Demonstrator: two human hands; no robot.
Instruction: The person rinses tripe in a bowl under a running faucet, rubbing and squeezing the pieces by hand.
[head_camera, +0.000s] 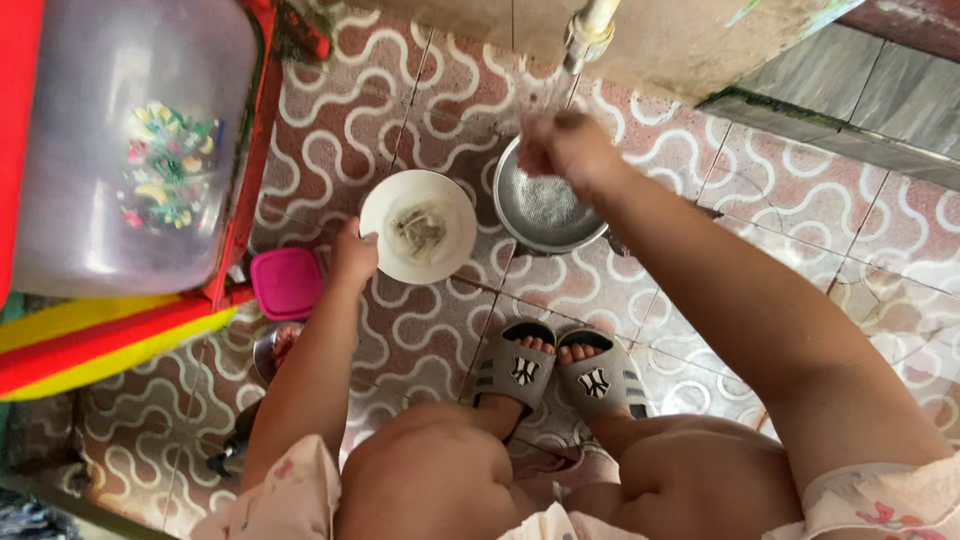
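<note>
1. Head view: person squatting on a red-and-white wave-patterned tiled floor (420, 330), grey slippers (555, 375) near its middle.
2. Left hand (354, 255), fingers curled, grips the rim of a round white bowl (418, 226) holding pale, murky contents.
3. Right hand (565, 147), closed, hovers over a round metal basin (545, 212) beneath a wall tap (587, 32); what it holds cannot be told.
4. Judged stage: washing under way, bowl not yet emptied.
5. Pink square lid (287, 283) lies at the floor's left edge.
</note>
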